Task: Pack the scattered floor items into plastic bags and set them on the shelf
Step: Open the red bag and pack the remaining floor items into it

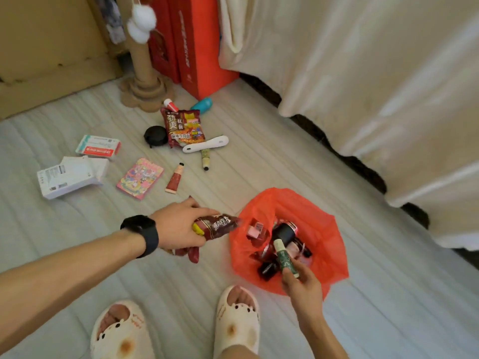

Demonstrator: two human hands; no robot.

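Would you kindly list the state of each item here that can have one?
red plastic bag: open on the floor, partly filled.
left hand: grips a dark red snack packet beside the bag.
right hand: holds a green tube over the bag.
noodle packet: lying on the floor, not yet bagged.

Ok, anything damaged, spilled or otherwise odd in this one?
Nothing spilled. The white box at far left looks dented, with a flap gaping open. The cardboard panel behind it has a ragged lower edge. The rest is just loose items awaiting the red bag.
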